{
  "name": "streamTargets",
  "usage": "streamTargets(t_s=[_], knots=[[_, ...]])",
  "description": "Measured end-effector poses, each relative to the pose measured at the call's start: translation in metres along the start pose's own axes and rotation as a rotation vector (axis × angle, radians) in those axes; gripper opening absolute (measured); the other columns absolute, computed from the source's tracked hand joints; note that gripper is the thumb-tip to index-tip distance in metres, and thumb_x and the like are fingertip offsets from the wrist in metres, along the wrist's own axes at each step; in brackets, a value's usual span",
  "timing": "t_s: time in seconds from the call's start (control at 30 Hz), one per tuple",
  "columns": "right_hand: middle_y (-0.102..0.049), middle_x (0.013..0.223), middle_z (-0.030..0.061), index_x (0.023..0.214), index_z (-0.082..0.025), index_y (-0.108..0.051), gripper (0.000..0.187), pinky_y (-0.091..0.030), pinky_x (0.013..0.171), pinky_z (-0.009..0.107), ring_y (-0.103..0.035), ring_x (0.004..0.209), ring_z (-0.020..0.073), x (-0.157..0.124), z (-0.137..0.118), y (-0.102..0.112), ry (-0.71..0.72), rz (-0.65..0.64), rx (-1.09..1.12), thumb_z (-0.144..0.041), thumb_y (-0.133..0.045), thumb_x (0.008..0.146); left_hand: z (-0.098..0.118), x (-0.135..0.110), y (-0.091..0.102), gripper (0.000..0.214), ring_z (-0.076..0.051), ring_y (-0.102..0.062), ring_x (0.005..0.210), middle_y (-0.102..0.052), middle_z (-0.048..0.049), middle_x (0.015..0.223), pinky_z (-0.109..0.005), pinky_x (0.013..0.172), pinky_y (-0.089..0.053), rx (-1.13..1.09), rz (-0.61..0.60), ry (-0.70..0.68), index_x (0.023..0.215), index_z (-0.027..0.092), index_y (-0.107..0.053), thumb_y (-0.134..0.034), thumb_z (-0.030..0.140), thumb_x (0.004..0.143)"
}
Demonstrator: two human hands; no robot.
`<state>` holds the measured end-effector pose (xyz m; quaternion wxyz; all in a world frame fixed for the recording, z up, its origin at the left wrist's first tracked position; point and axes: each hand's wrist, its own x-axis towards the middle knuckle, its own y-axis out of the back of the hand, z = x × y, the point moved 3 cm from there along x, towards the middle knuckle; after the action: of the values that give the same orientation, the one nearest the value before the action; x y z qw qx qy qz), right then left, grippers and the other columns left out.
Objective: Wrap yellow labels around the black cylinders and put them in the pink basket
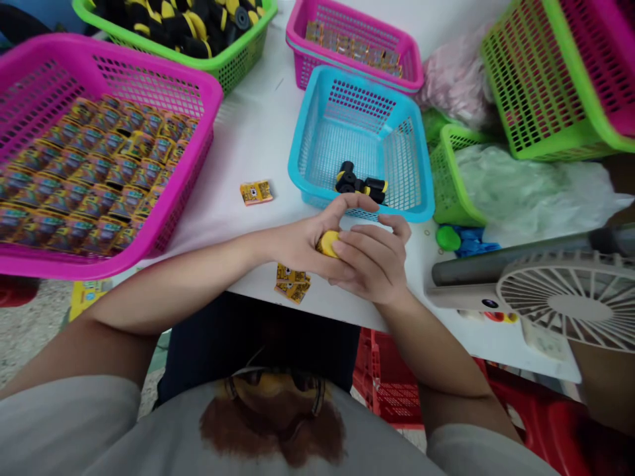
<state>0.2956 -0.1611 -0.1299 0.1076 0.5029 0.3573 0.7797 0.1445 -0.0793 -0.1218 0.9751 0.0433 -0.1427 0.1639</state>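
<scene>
My left hand [310, 241] and my right hand [372, 261] meet at the table's near edge, both closed round a small yellow round part [327, 243]. Only its yellow top shows between the fingers. Just beyond them stands a blue basket [317, 172] with a few black and yellow parts [360, 183] inside. A small printed packet [256, 192] lies on the white table [253, 132] to the left, and more packets [292, 283] lie under my left wrist.
A large pink basket [163, 73] of printed packets fills the left. A green basket [233, 59] of black and yellow parts and a pink basket [357, 73] stand at the back. Green baskets [536, 106], plastic bags and a white fan [560, 304] crowd the right.
</scene>
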Motion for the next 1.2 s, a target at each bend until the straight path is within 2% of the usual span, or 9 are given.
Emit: streamTargets(t_s=[0.1,0.3,0.57,0.67,0.8,0.9,1.0,1.13,1.2], knots=[[-0.075,0.096,-0.0003,0.119,-0.045,-0.069,0.031,-0.054,0.103,0.051,-0.071,0.100,0.0247,-0.004,-0.001,-0.006,-0.032,-0.068,0.051,-0.059,-0.051,0.100,-0.001,0.000,0.000,0.081,-0.017,-0.077,0.076,-0.067,0.0078,0.082,-0.029,0.067,-0.064,-0.214,-0.160,0.029,0.144,0.037,-0.027,-0.080,0.049,0.085],[-0.074,0.103,0.0010,0.124,-0.044,-0.066,0.028,-0.049,0.108,0.053,-0.067,0.100,0.0232,0.004,-0.004,-0.008,-0.069,-0.109,0.073,-0.051,-0.059,0.099,-0.007,0.003,0.011,0.081,-0.014,-0.067,0.062,-0.063,0.0101,0.074,-0.025,0.057,-0.055,-0.139,-0.112,0.049,0.140,0.035,-0.031,-0.084,0.033,0.080],[-0.067,0.109,0.0047,0.137,-0.033,-0.057,0.047,-0.050,0.107,0.049,-0.061,0.109,0.0236,0.018,0.003,-0.015,-0.005,0.193,0.078,-0.030,-0.070,0.092,0.001,0.011,0.017,0.061,-0.010,-0.063,0.076,-0.062,0.0003,0.101,-0.025,0.069,-0.052,0.259,0.259,-0.133,0.125,0.027,-0.035,-0.077,0.029,0.080],[-0.064,0.114,0.0076,0.142,-0.029,-0.053,0.055,-0.053,0.104,0.046,-0.060,0.111,0.0244,0.024,0.002,-0.012,0.008,0.285,0.082,-0.028,-0.072,0.090,0.023,-0.008,0.010,0.037,-0.011,-0.061,0.081,-0.060,-0.0003,0.097,-0.025,0.072,-0.052,0.537,0.493,-0.154,0.106,0.022,-0.050,-0.077,0.034,0.085],[-0.066,0.114,0.0076,0.135,-0.029,-0.057,0.055,-0.050,0.103,0.046,-0.059,0.107,0.0246,0.027,0.001,-0.006,0.019,0.356,0.007,-0.036,-0.079,0.086,0.071,-0.048,0.008,0.027,-0.014,-0.063,0.087,-0.064,-0.0035,0.101,-0.025,0.075,-0.055,0.869,0.557,-0.094,0.097,0.019,-0.061,-0.079,0.037,0.090],[-0.068,0.113,0.0060,0.128,-0.031,-0.063,0.046,-0.045,0.102,0.046,-0.059,0.106,0.0248,0.026,0.003,-0.009,-0.027,0.314,-0.048,-0.032,-0.079,0.085,0.115,-0.070,0.040,0.025,-0.016,-0.064,0.093,-0.066,-0.0050,0.105,-0.027,0.079,-0.056,1.100,0.678,0.017,0.098,0.019,-0.068,-0.084,0.033,0.085],[-0.069,0.119,0.0073,0.129,-0.033,-0.066,0.042,-0.042,0.102,0.048,-0.059,0.111,0.0278,0.024,0.008,-0.016,-0.111,0.236,-0.028,-0.029,-0.074,0.087,0.139,-0.075,0.105,0.029,-0.019,-0.065,0.096,-0.069,-0.0066,0.108,-0.033,0.091,-0.055,1.267,0.812,0.300,0.105,0.017,-0.072,-0.084,0.031,0.082],[-0.069,0.122,0.0086,0.128,-0.034,-0.070,0.041,-0.040,0.102,0.051,-0.058,0.114,0.0306,0.021,0.013,-0.023,-0.188,0.167,0.028,-0.028,-0.070,0.088,0.121,-0.069,0.192,0.032,-0.017,-0.064,0.087,-0.073,-0.0058,0.100,-0.030,0.090,-0.053,1.190,0.849,0.841,0.115,0.017,-0.071,-0.077,0.032,0.088],[-0.070,0.122,0.0085,0.126,-0.034,-0.071,0.038,-0.040,0.102,0.050,-0.059,0.113,0.0303,0.022,0.014,-0.023,-0.199,0.151,0.021,-0.028,-0.069,0.088,0.106,-0.066,0.218,0.037,-0.017,-0.064,0.085,-0.074,-0.0063,0.095,-0.029,0.087,-0.053,1.164,0.880,0.939,0.119,0.015,-0.069,-0.078,0.032,0.086]])
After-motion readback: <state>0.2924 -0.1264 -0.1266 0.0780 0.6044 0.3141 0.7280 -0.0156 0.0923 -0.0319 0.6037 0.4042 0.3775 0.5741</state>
